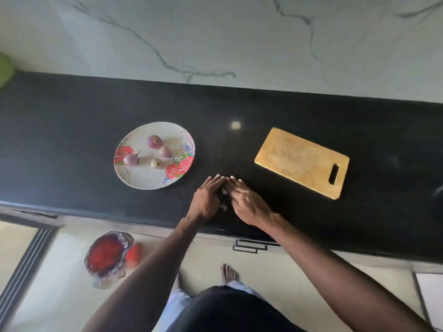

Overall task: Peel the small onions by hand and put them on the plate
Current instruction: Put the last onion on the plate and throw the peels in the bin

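A round floral plate [143, 178] lies on the black counter and carries several small purple onions [154, 141]. To the right of the plate, my left hand [207, 200] and my right hand [244, 200] rest on the counter with straight fingers, fingertips nearly touching and palms facing each other. Small scraps of onion peel [223, 207] lie between the two hands near the counter's front edge. Neither hand grips anything that I can see.
A wooden cutting board [299, 161] lies at an angle to the right of the hands. A red bin lined with plastic [106, 257] stands on the floor below the counter's left part. A marble wall backs the counter [72, 130]. A green object [4, 70] sits at far left.
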